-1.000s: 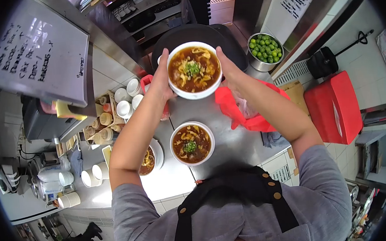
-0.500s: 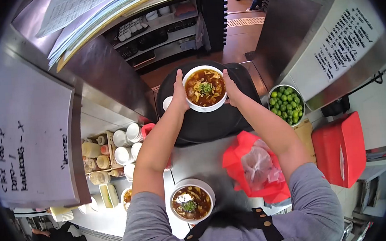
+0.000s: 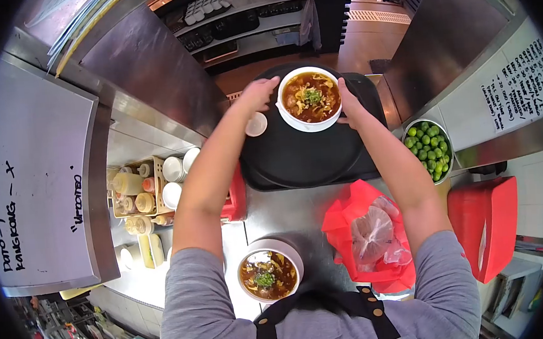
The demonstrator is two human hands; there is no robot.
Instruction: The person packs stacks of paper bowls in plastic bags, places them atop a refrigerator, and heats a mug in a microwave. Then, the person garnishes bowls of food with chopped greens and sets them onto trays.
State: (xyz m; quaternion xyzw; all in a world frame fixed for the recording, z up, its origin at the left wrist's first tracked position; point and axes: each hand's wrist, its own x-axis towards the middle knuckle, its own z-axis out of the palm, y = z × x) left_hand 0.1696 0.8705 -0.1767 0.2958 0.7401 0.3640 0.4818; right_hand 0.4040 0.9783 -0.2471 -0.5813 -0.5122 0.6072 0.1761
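A white bowl of brown soup (image 3: 311, 97), topped with chopped green herbs and egg strands, sits on a round black tray (image 3: 302, 161). My right hand (image 3: 351, 105) grips the bowl's right side, thumb near the rim and fingers low against the wall. Just off the bowl's left edge is my left hand (image 3: 260, 95), holding nothing, with its index finger stretched out. A small white cup (image 3: 256, 124) is on the tray below that hand. Close to my body, a second soup bowl (image 3: 268, 277) rests on a white plate (image 3: 294, 250) on the steel counter.
A metal bowl of green limes (image 3: 427, 150) is to the right, above a red box (image 3: 485, 230). A red plastic bag (image 3: 338, 228) lies on the counter. At left are a basket of sauce bottles (image 3: 135, 188) and stacked white bowls (image 3: 172, 170). Shelves (image 3: 231, 37) stand beyond.
My left hand has come away from the bowl's left side, while my right hand stays on it. The camera view has shifted, so the scene appears moved right and slightly up.
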